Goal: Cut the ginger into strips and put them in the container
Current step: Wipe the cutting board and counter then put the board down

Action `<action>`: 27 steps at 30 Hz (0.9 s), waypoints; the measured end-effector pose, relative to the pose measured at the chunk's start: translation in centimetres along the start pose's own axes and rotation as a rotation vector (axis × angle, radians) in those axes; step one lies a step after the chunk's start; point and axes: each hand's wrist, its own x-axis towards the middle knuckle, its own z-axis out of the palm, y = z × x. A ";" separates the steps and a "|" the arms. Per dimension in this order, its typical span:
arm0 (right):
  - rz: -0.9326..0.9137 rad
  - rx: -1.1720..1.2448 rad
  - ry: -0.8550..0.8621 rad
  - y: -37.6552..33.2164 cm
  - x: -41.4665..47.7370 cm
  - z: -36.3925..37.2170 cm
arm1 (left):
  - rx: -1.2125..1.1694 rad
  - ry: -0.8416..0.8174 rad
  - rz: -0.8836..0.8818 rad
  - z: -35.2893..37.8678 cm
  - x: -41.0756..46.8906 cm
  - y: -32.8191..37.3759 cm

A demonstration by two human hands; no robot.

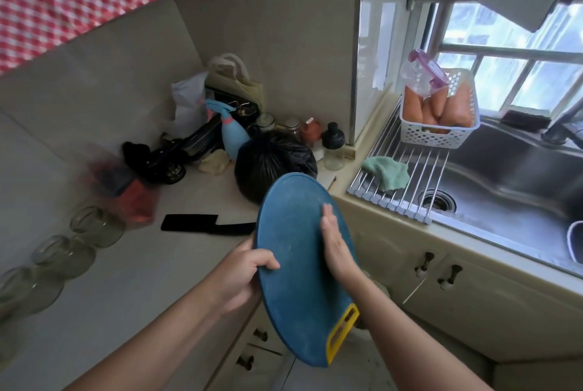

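Observation:
A round blue cutting board (293, 233) with a yellow handle tab (342, 335) is tilted up on edge over the counter's front edge. My left hand (244, 277) grips its left rim, thumb curled over the face. My right hand (336, 247) lies flat against the board's face with straight fingers. A black cleaver (206, 224) lies flat on the counter just left of the board. A clear container with a purple lid (424, 75) rests on top of a white basket (438, 135). No ginger is visible.
Several glass jars (63, 255) line the counter's left side. A black bag (274, 163), a blue spray bottle (233, 135) and small jars crowd the back corner. The white basket holds carrots over a steel sink (511, 176) with a roll-up rack and a green cloth (386, 171).

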 end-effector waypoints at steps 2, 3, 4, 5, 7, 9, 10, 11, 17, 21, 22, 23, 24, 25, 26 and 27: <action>0.274 0.045 0.054 2.5 0.6 -1.8 | -0.007 0.035 -0.011 -0.4 -0.2 0.0; 0.381 0.057 0.056 3.3 0.7 -2.3 | -0.009 0.051 -0.017 -0.6 -0.1 0.0; 0.429 0.052 0.055 3.7 0.6 -2.5 | -0.012 0.064 -0.024 -0.8 0.0 0.1; 0.401 0.033 0.057 3.7 0.3 -2.4 | -0.016 0.079 -0.028 -0.9 0.1 0.1; 0.162 0.013 0.028 1.8 -0.8 -1.5 | -0.033 0.108 -0.027 -1.0 0.5 0.1; -0.082 0.043 -0.126 -1.4 -3.0 0.1 | -0.070 0.125 -0.017 -0.8 0.9 0.2; -0.179 0.019 -0.222 -2.6 -4.2 1.0 | -0.083 0.125 -0.009 -0.8 1.1 0.2; -0.270 -0.032 -0.309 -3.7 -5.6 1.7 | -0.088 0.119 -0.004 -0.7 1.2 0.3; -0.145 0.010 -0.171 -0.3 -5.2 0.4 | -0.069 0.095 0.034 -0.6 0.8 1.2; 0.370 0.070 0.039 5.0 -2.4 -4.1 | -0.077 0.130 0.049 -0.9 0.6 2.1; 0.408 0.036 0.055 5.5 -2.1 -4.5 | -0.071 0.127 0.049 -0.8 0.6 2.2; 0.366 0.024 0.075 5.4 -1.9 -4.4 | -0.066 0.124 0.049 -0.6 0.6 2.2; 0.275 0.020 0.093 5.0 -2.0 -4.0 | -0.064 0.126 0.049 -0.4 0.6 2.1; 0.158 0.030 0.089 3.7 -2.4 -3.4 | -0.060 0.132 0.051 -0.2 0.8 1.9; 0.038 0.029 0.070 2.6 -2.9 -2.6 | -0.055 0.137 0.052 0.0 0.8 1.7; -0.078 0.013 0.013 1.1 -3.5 -1.7 | -0.049 0.143 0.053 0.3 0.8 1.5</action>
